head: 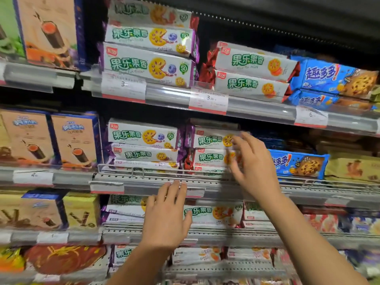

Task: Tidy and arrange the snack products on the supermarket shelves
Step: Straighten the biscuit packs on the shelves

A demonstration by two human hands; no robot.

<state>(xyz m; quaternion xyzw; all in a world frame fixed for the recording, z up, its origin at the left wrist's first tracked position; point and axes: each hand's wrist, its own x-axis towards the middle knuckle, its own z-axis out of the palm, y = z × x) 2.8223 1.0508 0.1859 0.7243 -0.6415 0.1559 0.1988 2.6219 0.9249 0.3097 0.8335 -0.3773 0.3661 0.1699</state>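
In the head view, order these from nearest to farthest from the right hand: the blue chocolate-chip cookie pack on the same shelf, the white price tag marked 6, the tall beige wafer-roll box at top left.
From the right hand:
1. Blue chocolate-chip cookie pack, just to its right.
2. White price tag marked 6, above, to the right.
3. Tall beige wafer-roll box, far upper left.

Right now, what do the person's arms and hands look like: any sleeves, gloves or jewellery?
Both forearms are bare as far as the frame shows; no sleeves or gloves. The left hand seems to carry a thin ring on one finger, though blur makes it uncertain. The right hand shows no ring or watch, and its fingertips are motion-blurred.
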